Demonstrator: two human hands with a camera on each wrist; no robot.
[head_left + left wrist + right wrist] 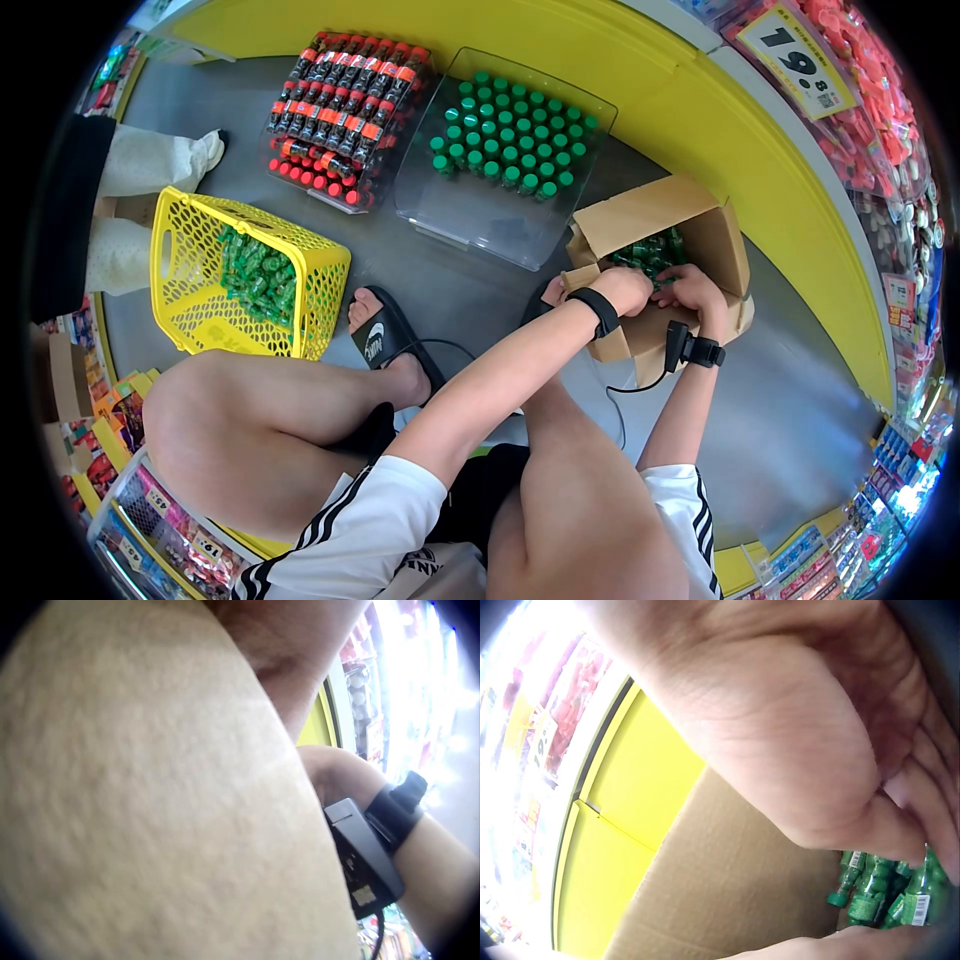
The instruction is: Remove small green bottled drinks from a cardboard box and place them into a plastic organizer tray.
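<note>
Both hands reach into an open cardboard box (pixel 655 205) holding small green bottles (pixel 650 252). My left hand (pixel 622 290) is over the box's near left part, its fingertips hidden; its wrist view is mostly filled by skin. Beside it my right hand (pixel 692 290) comes in from the right, fingertips close to the left hand. In the right wrist view, the thumb and curled fingers of that hand pinch the upper end of a green bottle (pixel 925 892). More green bottles (pixel 866 896) with labels lie below and beside it in the box.
Left of the box, a clear bin (pixel 480 220) holds upright green-capped bottles. Beyond it stands a stack of dark red-capped bottles (pixel 345 110). A yellow basket (pixel 325 290) contains more green bottles. Another person's legs (pixel 150 160) are at left; a yellow shelf base (pixel 800 230) curves behind.
</note>
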